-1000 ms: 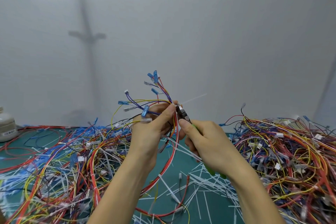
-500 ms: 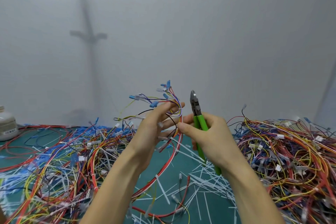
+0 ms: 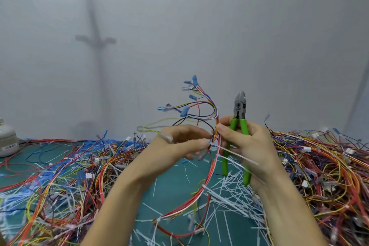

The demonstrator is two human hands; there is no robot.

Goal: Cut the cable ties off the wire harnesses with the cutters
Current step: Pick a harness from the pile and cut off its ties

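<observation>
Grips green-handled cutters (image 3: 239, 110) upright in right hand (image 3: 253, 146), tips up. Pinches wire harness (image 3: 207, 106) in left hand (image 3: 175, 146) fingers above mid-worktop (image 3: 171, 183), white cable tie (image 3: 235, 154) jutting across the handles. Flanked by left heap (image 3: 69, 175) and right heap (image 3: 329, 166) of tangled wires, cut ties (image 3: 229, 195) strewn between, white container (image 3: 7, 138) at left edge.

Two bare arms show, uncovered from the wrists down to the bottom edge: the left forearm (image 3: 119, 195) and the right forearm (image 3: 285, 205). The left hand (image 3: 179, 142) is bare, its fingertips blurred. The right hand (image 3: 251, 146) is bare too, with a short, plain thumbnail.
</observation>
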